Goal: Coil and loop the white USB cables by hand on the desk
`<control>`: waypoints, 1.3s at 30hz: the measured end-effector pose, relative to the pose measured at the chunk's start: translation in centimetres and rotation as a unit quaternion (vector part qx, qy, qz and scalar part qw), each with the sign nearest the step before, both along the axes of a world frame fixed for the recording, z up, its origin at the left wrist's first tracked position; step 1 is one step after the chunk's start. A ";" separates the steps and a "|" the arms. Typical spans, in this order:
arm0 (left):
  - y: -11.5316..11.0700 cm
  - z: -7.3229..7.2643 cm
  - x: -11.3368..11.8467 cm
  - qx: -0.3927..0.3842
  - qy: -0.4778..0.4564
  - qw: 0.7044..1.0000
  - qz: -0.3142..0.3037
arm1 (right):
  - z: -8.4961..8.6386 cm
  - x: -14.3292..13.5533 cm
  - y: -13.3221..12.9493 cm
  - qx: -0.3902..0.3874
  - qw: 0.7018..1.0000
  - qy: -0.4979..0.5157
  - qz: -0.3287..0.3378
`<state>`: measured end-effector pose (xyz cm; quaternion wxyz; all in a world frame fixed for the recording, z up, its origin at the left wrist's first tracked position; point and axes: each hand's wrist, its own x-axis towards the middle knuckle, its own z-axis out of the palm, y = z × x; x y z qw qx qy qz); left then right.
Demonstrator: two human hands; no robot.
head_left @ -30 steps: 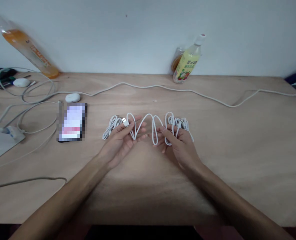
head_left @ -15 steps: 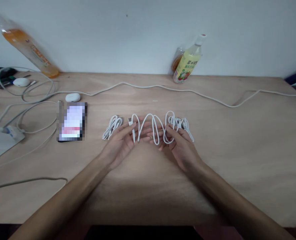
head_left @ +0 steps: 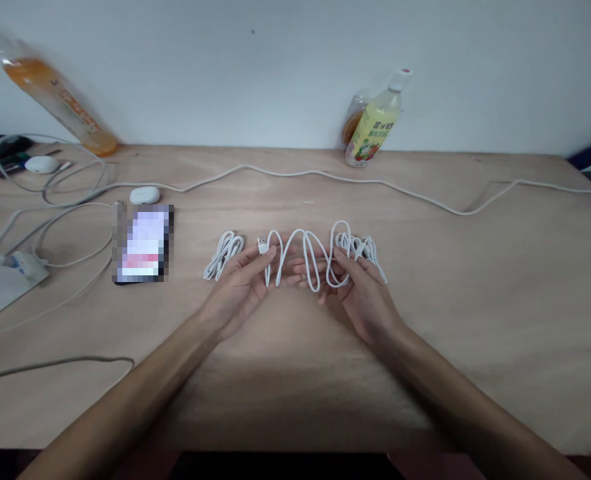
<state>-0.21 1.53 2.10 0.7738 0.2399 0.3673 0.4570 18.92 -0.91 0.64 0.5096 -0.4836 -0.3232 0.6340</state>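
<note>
Head view: the left hand and right hand each pinch a loosely looped white cable.

The bare left forearm slants up toward two o'clock, the bare right forearm toward ten. The left hand pinches with its thumb, the fingers stretched toward three o'clock. The right hand pinches likewise, fingers toward nine. The fingertips lie close together; whether they touch is unclear.
</note>
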 end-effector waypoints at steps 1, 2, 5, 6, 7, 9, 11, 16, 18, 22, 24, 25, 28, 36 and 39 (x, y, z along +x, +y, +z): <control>0.0 0.0 0.0 0.008 0.007 1.000 -0.005 | 0.0 0.0 0.0 0.001 1.000 0.002 -0.001; 0.0 0.0 0.0 0.012 0.015 1.000 -0.011 | 0.1 -0.1 0.0 0.003 1.000 0.004 -0.004; 0.0 0.1 0.0 0.007 0.030 0.999 -0.018 | 0.1 -0.2 0.0 0.012 1.000 0.003 -0.018; -0.1 0.1 0.0 -0.001 0.031 0.999 -0.013 | 0.1 -0.2 0.1 0.013 1.000 0.002 -0.019; -0.1 0.0 0.0 -0.009 0.034 0.999 -0.005 | 0.1 -0.2 0.1 0.013 1.000 0.002 -0.015; -0.1 0.0 -0.1 -0.027 0.044 0.999 0.015 | 0.0 -0.1 0.1 0.013 1.000 0.003 -0.006; -0.1 -0.2 -0.1 -0.039 0.049 0.998 0.021 | -0.1 0.0 0.1 0.016 1.000 0.004 -0.004; -0.1 -0.2 -0.2 -0.027 0.016 0.999 -0.005 | -0.5 0.0 0.0 0.019 1.000 0.003 -0.017; 0.0 0.0 -0.1 -0.028 0.016 0.999 -0.005 | -0.5 0.0 0.0 0.017 1.000 0.003 -0.020; 0.1 0.4 -0.1 -0.048 0.017 0.999 -0.011 | -0.2 0.0 0.0 0.008 1.000 0.000 -0.005; 0.2 0.6 -0.1 -0.057 0.011 0.998 -0.013 | 0.0 0.0 0.0 0.006 1.000 -0.005 0.010; 0.2 0.7 -0.1 -0.060 0.007 0.998 -0.012 | 0.1 0.0 0.0 0.006 1.000 -0.008 0.013; 0.2 0.8 -0.1 -0.063 -0.010 0.998 -0.010 | 0.1 -0.2 0.0 0.004 1.000 -0.014 0.013; 0.2 0.9 0.0 -0.065 -0.030 0.997 -0.024 | -0.3 -0.2 0.1 0.015 0.999 0.014 -0.038; 0.2 0.8 0.1 -0.071 -0.019 0.997 -0.020 | -0.4 -0.2 0.1 0.018 0.999 0.018 -0.039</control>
